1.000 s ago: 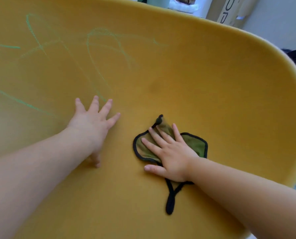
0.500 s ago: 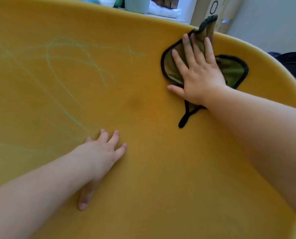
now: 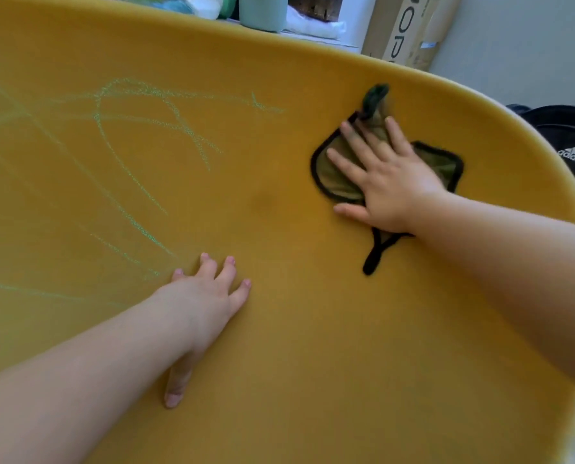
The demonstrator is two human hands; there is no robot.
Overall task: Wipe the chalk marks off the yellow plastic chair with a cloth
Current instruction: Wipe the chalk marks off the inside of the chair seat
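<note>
The green chalk marks lie well to the left of the right hand, across the yellow plastic chair, and their longest strokes slant down towards the left hand. That hand is nearer them, but it holds nothing and rests flat with its fingers spread. The right fingers are straight and press the olive, black-edged cloth against the shell near the upper right rim. The cloth lies under fingers and palm, so a leftward sweep looks due.
</note>
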